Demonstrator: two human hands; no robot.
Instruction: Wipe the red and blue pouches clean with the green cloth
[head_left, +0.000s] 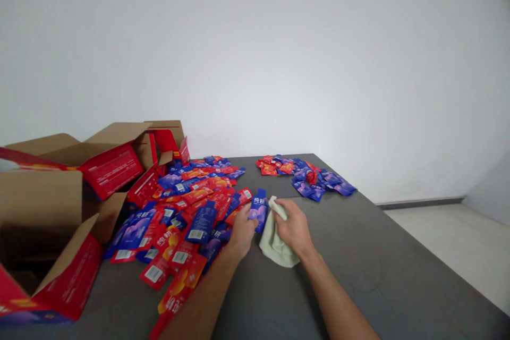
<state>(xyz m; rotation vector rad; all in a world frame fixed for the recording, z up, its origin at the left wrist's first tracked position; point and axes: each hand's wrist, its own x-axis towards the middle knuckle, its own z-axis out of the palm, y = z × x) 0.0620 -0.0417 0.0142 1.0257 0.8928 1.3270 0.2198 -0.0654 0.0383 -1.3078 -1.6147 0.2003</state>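
A blue-purple pouch (258,210) with white lettering stands up between the fingers of my left hand (243,231), which is closed on its lower left side. Just right of it, my right hand (294,224) grips a pale green cloth (274,247); the cloth hangs from the fingers down to the table. Its upper edge is close to the pouch, and I cannot tell whether they touch. Left of my left hand spreads a big heap of red and blue pouches (202,221), some showing barcodes.
Open red cardboard boxes (113,170) stand along the left side, their brown flaps sticking out. A smaller pile of red and blue pouches (306,172) lies at the far right of the grey table (358,265). Behind is a white wall (279,53); the table's right edge slants towards me.
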